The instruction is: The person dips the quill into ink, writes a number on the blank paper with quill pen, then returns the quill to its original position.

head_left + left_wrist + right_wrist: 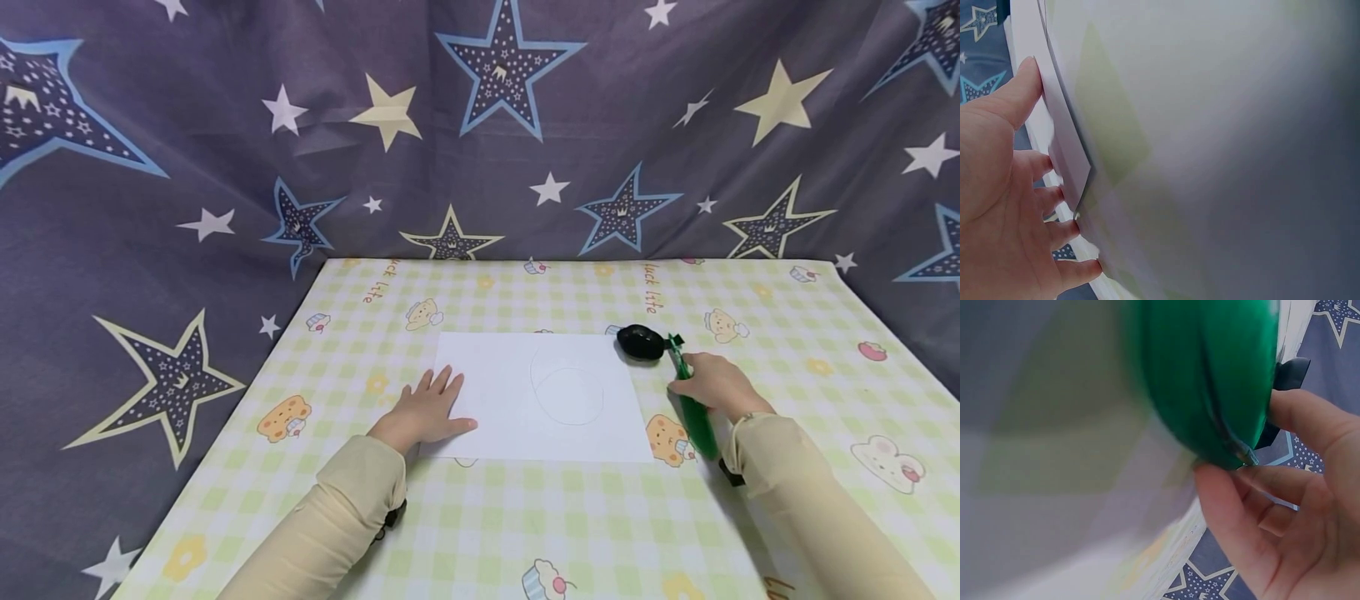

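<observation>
A white sheet of paper (495, 400) with faint curved lines (577, 422) lies on the table. Spread fingers of my left hand (423, 412) rest over its left edge; the left wrist view shows that hand (997, 187) beside a paper corner (1071, 169). To the right of the sheet, my right hand (716, 385) holds a long, glossy green object (697, 425) near its far end. Close up in the right wrist view, thumb and fingers of this hand (1297, 506) pinch the green object (1210, 375), along which a dark line runs to a silvery tip. Its kind cannot be told.
A shiny black egg-shaped object (641, 342) sits by the paper's upper right corner, next to a small black piece (675, 341) at the green object's far end. A checked cloth with cartoon prints (585, 508) covers the table. Behind hangs a dark star-patterned curtain (480, 183).
</observation>
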Action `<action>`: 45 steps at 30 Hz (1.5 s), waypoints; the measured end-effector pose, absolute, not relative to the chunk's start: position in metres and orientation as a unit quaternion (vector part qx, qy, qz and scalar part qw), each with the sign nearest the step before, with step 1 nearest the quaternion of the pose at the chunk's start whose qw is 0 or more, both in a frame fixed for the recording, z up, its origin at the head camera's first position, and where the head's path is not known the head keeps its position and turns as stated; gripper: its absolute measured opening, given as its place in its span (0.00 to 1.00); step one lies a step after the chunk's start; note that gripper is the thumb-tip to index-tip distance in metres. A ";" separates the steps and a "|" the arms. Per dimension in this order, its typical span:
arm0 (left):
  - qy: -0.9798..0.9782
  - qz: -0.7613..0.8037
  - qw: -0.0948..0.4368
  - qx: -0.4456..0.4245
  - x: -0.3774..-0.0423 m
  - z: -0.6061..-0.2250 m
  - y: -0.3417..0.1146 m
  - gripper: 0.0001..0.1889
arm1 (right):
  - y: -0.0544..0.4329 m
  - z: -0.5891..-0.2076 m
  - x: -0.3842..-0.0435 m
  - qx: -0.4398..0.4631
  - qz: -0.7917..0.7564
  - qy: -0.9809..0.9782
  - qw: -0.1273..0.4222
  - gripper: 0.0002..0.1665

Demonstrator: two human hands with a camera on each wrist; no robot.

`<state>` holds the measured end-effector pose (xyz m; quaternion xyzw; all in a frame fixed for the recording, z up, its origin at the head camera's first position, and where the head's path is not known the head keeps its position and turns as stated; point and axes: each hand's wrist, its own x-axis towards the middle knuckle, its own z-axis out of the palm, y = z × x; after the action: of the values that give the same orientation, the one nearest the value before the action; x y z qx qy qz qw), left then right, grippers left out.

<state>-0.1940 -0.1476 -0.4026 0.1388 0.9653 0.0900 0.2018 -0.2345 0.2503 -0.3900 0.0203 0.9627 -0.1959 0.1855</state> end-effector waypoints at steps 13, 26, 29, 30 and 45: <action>0.966 0.093 0.198 0.140 -0.193 -0.402 -0.147 0.41 | 0.250 -0.391 -0.235 0.017 -0.184 0.966 0.182 0.42; 0.966 0.092 0.199 0.139 -0.195 -0.403 -0.147 0.42 | 0.252 -0.391 -0.235 0.014 -0.180 0.968 0.176 0.44; 0.966 0.092 0.199 0.139 -0.195 -0.404 -0.147 0.42 | 0.251 -0.391 -0.235 0.015 -0.180 0.968 0.176 0.45; 0.966 0.091 0.199 0.140 -0.195 -0.404 -0.148 0.42 | 0.251 -0.391 -0.235 0.015 -0.180 0.968 0.176 0.45; 0.966 0.082 0.208 0.131 -0.197 -0.399 -0.143 0.43 | 0.250 -0.386 -0.231 0.021 -0.206 0.962 0.178 0.47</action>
<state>-0.1972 -0.1426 -0.3986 0.1306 0.9660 0.0824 0.2076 -0.2309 0.2503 -0.3864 0.0211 0.9621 -0.2058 0.1778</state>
